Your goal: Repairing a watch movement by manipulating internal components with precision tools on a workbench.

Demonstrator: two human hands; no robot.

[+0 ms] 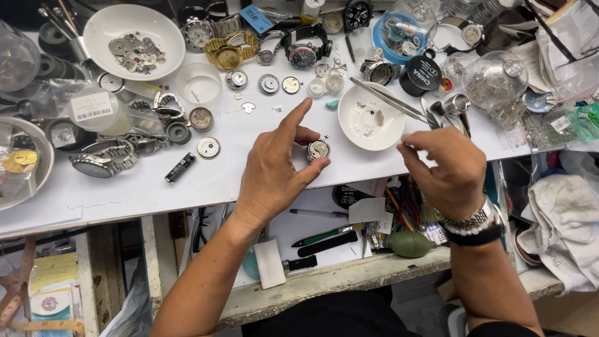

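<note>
Your left hand (274,171) holds the little round watch part (318,149) between thumb and bent fingers on the white surface (156,187), while your right hand (446,168) hovers beside it, fingertips pinched together on something too small to see.

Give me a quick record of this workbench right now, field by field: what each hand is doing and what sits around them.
left hand: thumb and finger pinch a small round watch movement on the white bench top
right hand: raised beside it, fingertips pinched; anything held is too small to tell
nearby: white dish with tiny parts, tweezers across its rim
left side: gold wristwatch, steel wristwatch, white bowl of parts
</note>
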